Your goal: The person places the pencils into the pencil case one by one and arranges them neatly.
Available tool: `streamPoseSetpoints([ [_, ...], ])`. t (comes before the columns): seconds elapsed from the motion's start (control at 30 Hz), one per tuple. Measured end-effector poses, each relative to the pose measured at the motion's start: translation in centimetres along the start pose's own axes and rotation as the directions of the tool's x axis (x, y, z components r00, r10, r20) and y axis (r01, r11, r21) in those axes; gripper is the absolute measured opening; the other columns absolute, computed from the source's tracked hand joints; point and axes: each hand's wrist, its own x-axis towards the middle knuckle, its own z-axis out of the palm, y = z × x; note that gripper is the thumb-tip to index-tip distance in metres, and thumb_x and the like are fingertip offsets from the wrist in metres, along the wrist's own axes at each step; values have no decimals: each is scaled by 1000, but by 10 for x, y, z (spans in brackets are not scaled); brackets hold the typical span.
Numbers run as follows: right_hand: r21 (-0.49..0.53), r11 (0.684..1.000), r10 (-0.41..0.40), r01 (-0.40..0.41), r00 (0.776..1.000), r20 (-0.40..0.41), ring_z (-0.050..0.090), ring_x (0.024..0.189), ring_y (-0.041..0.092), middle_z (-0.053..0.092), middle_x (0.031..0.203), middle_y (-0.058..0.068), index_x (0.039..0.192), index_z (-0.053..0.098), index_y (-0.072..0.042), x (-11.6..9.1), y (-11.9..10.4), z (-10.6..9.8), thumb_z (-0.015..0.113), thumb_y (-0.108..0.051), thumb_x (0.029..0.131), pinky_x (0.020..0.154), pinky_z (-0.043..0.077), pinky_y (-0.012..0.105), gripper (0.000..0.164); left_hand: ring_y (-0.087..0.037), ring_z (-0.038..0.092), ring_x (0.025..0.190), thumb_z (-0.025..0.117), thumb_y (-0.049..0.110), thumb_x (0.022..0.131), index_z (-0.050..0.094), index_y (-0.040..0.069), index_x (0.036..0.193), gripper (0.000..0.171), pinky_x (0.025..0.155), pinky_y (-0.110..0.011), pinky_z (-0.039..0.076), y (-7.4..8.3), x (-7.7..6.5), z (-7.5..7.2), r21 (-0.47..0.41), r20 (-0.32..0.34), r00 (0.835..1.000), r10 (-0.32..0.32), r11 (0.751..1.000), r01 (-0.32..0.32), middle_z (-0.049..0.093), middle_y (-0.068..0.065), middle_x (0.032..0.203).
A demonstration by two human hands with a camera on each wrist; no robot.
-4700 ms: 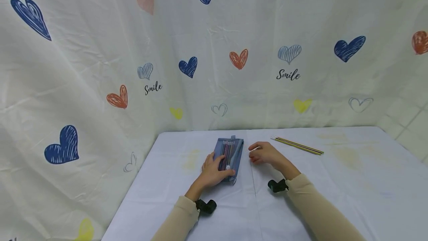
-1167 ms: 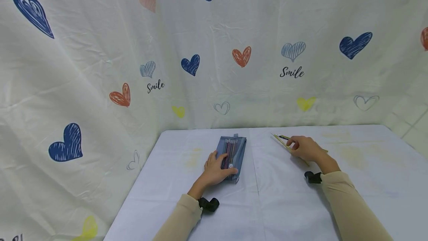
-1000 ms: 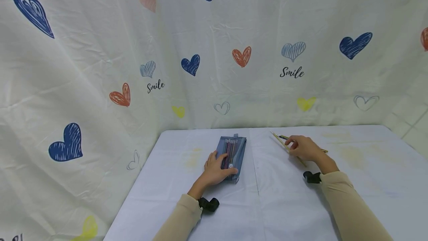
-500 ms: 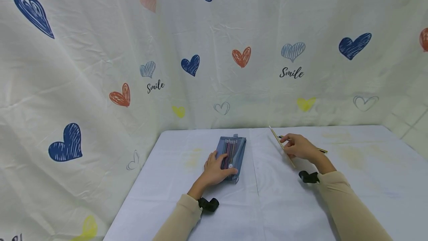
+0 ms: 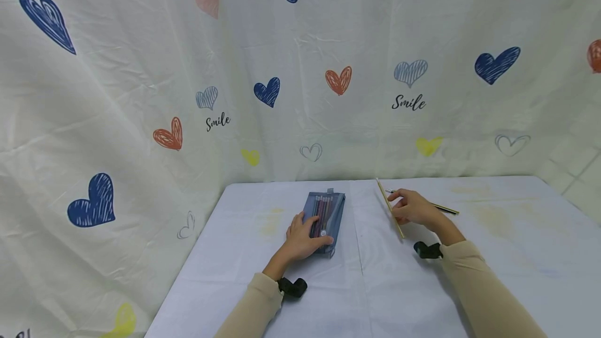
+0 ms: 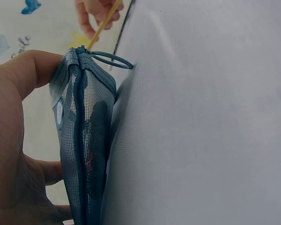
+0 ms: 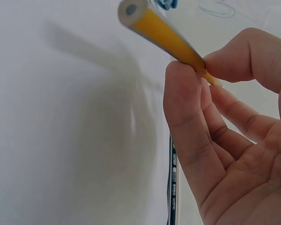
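My left hand [image 5: 299, 239] rests on a blue mesh pencil case [image 5: 335, 215] that lies on the table, its fingers spread over the upper face. Several pencils show through the case's cover. In the left wrist view, the zipped edge [image 6: 82, 136] faces the camera and my thumb touches a corner. Farther right, my right hand [image 5: 414, 208] pinches a yellow pencil [image 5: 383, 194] between thumb and fingertips; the pencil's flat end [image 7: 132, 10] points at the right wrist camera. A dark striped pencil [image 5: 446, 209] lies behind the right hand, which hides its middle.
White cloth covers the table [image 5: 263, 286]. Behind the back edge hangs a pale curtain [image 5: 357, 25] printed with hearts and "Smile". Black wrist cameras [image 5: 292, 288] sit at both cuffs. Pale tiles show at the far right.
My right hand went from beside the case to the two pencils, took one, and now moves left with it, turning it steeper. The other pencil stays lying. The left hand stays on the case.
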Motion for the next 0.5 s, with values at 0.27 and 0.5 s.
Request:
streamPoseSetpoints([
  [0.27,24,999,48,-48,999,-9,67,77,19,63,95,12,135,46,7,1,-4,8,64,-4,91,73,60,35,49,-44,8,158,69,57,88,43,18,155,83,122,-69,12,0,0,0,-2,-1,1000,-2,1000,2,12,-21,170],
  [0.5,18,998,61,-61,998,-3,67,79,19,64,96,12,134,48,5,5,-4,15,63,-5,91,74,60,34,47,-44,7,158,70,56,88,44,17,155,82,122,-69,11,0,-1,-1,-6,-2,1000,1,1000,-1,12,-21,170],
])
